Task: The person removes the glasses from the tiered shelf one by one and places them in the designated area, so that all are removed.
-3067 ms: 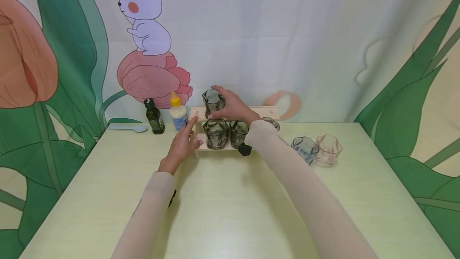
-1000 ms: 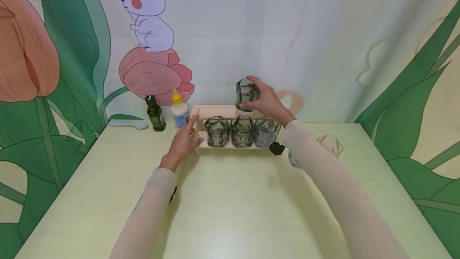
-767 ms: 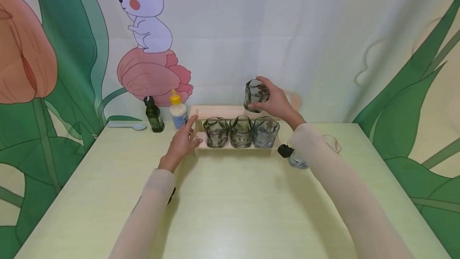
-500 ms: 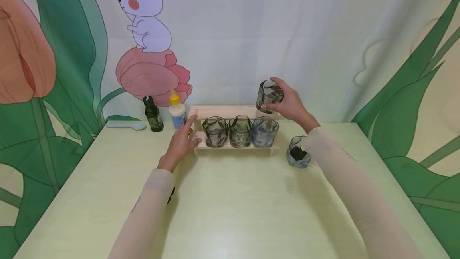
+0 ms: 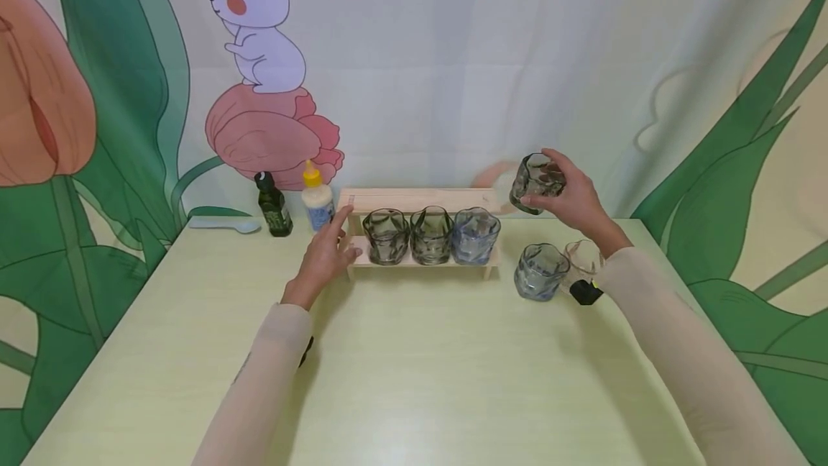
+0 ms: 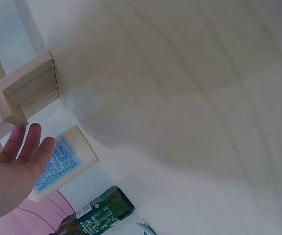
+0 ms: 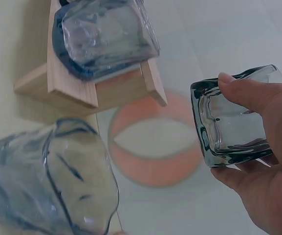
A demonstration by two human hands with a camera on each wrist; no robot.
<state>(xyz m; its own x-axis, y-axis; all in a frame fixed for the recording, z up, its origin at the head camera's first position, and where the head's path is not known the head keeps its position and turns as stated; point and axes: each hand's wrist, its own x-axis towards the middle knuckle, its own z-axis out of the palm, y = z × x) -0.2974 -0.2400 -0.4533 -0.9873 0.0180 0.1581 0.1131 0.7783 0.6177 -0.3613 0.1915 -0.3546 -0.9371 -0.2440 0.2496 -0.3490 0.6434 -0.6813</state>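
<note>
My right hand point(image 5: 578, 200) grips a smoky grey glass point(image 5: 540, 178) between thumb and fingers. The glass is raised and slightly tilted, right of the two-tier wooden rack point(image 5: 420, 200); in the right wrist view its thick base point(image 7: 206, 122) faces the rack. On the lower shelf stand two grey glasses point(image 5: 387, 237) and a bluish glass point(image 5: 476, 237); the upper shelf is bare. At the rack's left end rests my left hand point(image 5: 321, 256), fingers extended; in the left wrist view its fingertips point(image 6: 32, 134) are right at the wood.
Below the raised glass, a pale blue glass point(image 5: 540, 273) and a pink-tinted glass point(image 5: 582, 259) stand on the table point(image 5: 414, 365). Left of the rack are a yellow-capped bottle point(image 5: 318, 203), a dark green bottle point(image 5: 274, 208) and a pale spoon point(image 5: 226, 225). A printed cloth point(image 5: 414, 56) hangs behind.
My right hand has taken the grey glass off the upper shelf's left part and carried it right, past the rack's end, tilting it slightly. My left hand has stayed at the rack.
</note>
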